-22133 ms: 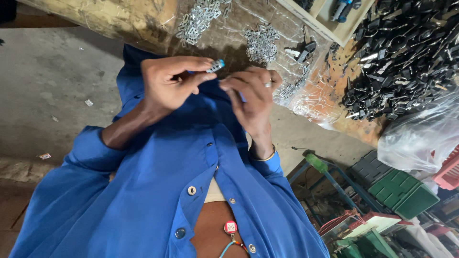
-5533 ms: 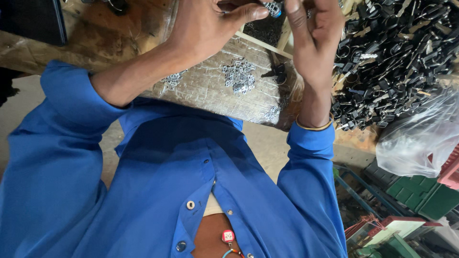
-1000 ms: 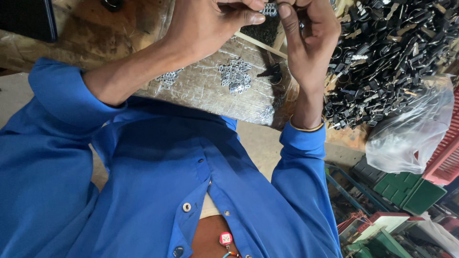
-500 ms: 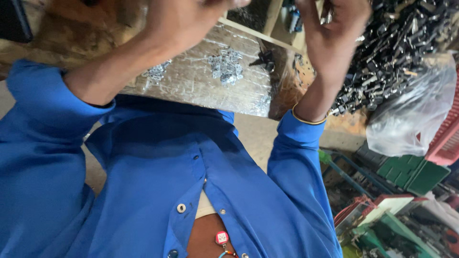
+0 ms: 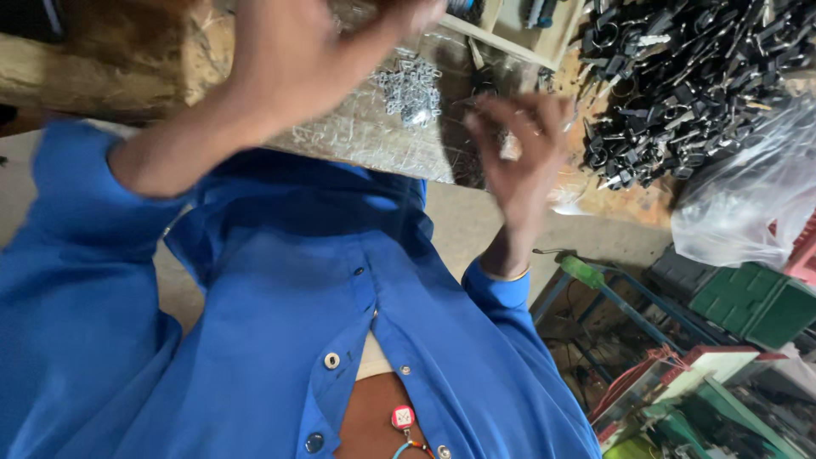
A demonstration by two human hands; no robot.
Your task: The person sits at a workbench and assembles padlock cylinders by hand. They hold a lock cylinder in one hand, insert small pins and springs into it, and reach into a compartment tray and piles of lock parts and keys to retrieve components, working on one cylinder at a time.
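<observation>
My left hand (image 5: 314, 59) is raised over the workbench and blurred by motion. Its fingertips are bunched at the top edge of the view, and whether they pinch anything is unclear. My right hand (image 5: 518, 144) hangs lower, apart from the left, fingers loosely spread, near the bench edge. Just behind both hands a small heap of silver metal pieces (image 5: 410, 85) lies on the plastic-wrapped bench top (image 5: 357, 140). My blue shirt fills the lower view.
A large heap of black keys and rings (image 5: 680, 85) covers the bench at the right, with a clear plastic bag (image 5: 748, 204) below it. A shallow wooden tray (image 5: 510, 47) sits behind the hands. Green crates (image 5: 752, 302) and a metal frame (image 5: 595, 289) stand on the floor.
The hands, held together at the top around a small piece, have come apart. The right hand has dropped lower and its fingers have spread. The view has tilted down.
</observation>
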